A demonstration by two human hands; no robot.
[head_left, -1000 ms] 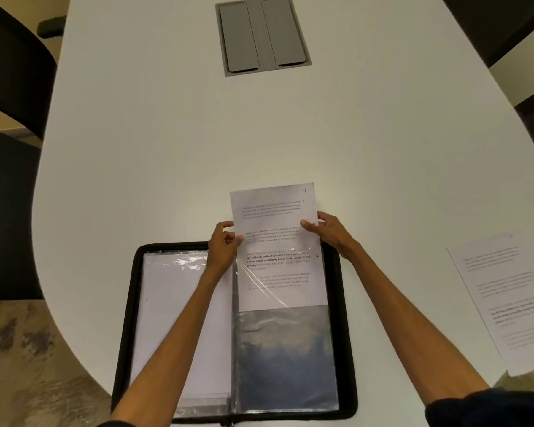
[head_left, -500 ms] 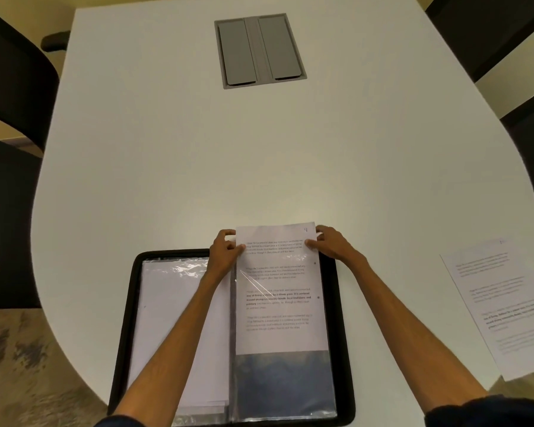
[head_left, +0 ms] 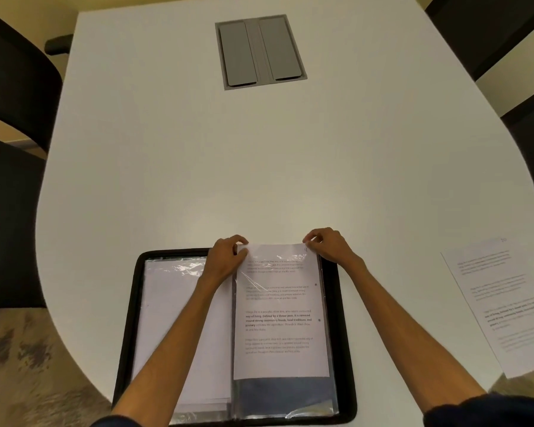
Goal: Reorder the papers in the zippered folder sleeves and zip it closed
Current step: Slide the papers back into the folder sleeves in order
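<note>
Black cloth makes the rim of the zippered folder (head_left: 342,334), which lies open and flat on the near edge of a smooth white table (head_left: 259,167). Inside it are shiny clear plastic sleeves. The right sleeve (head_left: 284,396) holds a printed sheet (head_left: 278,322) with small grey and bold black lines of words. The sheet fills most of the sleeve, and its top edge pokes out at the far end. Below the sheet, the sleeve looks dark and blue-grey. The left sleeve (head_left: 173,318) has plain white paper under crinkly plastic that shines.

The left hand (head_left: 225,257) pinches the sheet's top left corner with bent fingers. The right hand (head_left: 327,245) pinches the top right corner the same way.

Another printed sheet (head_left: 500,303) lies loose on the table, well apart to the right. A grey hatch (head_left: 259,50) with two flat lids sits in the far part of the table.
</note>
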